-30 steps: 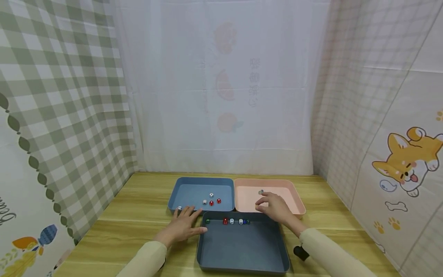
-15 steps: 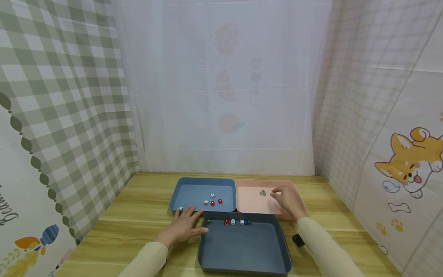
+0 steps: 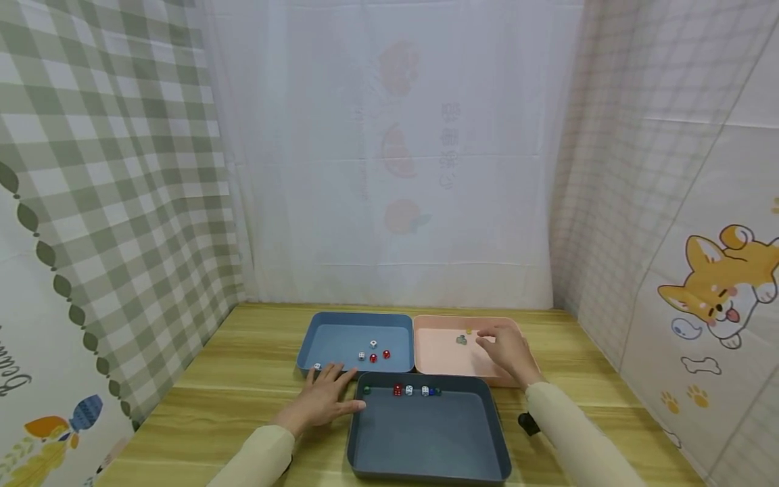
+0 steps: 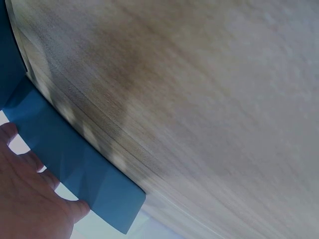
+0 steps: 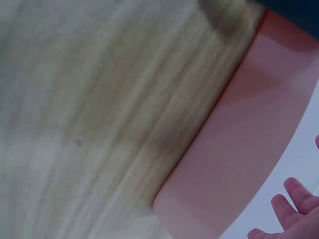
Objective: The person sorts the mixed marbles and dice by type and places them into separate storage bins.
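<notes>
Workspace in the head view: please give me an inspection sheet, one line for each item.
Surface: wooden table.
Job's things: pink tray with a grey die and a small yellow piece; blue tray with white and red dice; dark tray with a row of dice.
Clutter: nothing seen.
Grippers: left hand flat on table; right hand over pink tray, empty.
Cables: nothing seen.
Surroundings: white curtain, checked cloth walls.

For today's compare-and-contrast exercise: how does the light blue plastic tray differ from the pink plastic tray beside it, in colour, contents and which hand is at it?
The light blue plastic tray is blue; the pink plastic tray is pink. The blue one holds red and white dice, the pink one a grey and a yellowish piece. The left hand rests on the table by the blue tray's front; the right hand is over the pink tray. Both are shallow, rectangular and side by side.
</notes>
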A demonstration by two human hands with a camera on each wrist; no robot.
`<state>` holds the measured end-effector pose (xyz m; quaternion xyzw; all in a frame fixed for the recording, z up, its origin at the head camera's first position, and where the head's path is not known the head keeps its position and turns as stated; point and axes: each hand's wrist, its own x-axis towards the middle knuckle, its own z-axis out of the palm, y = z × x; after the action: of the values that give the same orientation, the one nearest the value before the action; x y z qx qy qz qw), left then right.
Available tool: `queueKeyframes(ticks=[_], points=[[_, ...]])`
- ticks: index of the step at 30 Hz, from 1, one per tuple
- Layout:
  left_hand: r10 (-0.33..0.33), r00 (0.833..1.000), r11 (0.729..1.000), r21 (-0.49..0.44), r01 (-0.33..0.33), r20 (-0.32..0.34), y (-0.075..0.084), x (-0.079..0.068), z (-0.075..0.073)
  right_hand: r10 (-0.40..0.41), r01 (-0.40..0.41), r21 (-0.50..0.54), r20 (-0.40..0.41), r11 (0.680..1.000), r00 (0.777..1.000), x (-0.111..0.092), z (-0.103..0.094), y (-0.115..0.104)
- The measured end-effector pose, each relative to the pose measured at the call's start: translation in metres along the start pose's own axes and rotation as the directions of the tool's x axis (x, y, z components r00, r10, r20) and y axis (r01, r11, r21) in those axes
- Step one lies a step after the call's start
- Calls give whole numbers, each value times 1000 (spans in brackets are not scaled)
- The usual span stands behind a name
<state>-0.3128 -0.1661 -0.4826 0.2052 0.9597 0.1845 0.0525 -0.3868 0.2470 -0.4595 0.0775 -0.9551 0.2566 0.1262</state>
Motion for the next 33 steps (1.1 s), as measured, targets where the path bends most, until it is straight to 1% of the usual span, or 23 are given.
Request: queueKeyframes(ticks=[3,6,11,14,16,18,21,24,28,33], points=[[0,1000,1000,3,0,3,0,0,0,-75,75,21,11,997,997,-6,1,-4],[-1,1000,1000,6,1,1,-1,1,-1,-135,134,38,30,990,990,-13,4,-13],[3,1000,1000,6,-3,-5,-2,1,-2,-215,213,51,44,976,976,-25,13,-32],[-2,1000,1000,9,2,-5,-2,1,-2,-264,261,58,67,964,962,-33,18,-43],[-7,1000,1000,12,7,-7,-2,1,-2,-298,296,35,87,954,950,-38,22,-50],[-10,1000,1000,13,11,-7,-3,1,-1,-326,331,-22,122,943,937,-42,26,-55],[-11,1000,1000,6,11,-1,-4,1,0,-338,361,-115,177,925,924,-46,32,-61],[-10,1000,1000,-2,10,6,-4,2,1,-332,373,-171,225,912,916,-50,37,-64],[0,1000,1000,-5,0,6,-4,3,2,-334,385,-186,252,904,908,-53,43,-66],[14,1000,1000,-2,-14,11,-4,2,2,-334,382,-185,245,905,910,-54,48,-65]])
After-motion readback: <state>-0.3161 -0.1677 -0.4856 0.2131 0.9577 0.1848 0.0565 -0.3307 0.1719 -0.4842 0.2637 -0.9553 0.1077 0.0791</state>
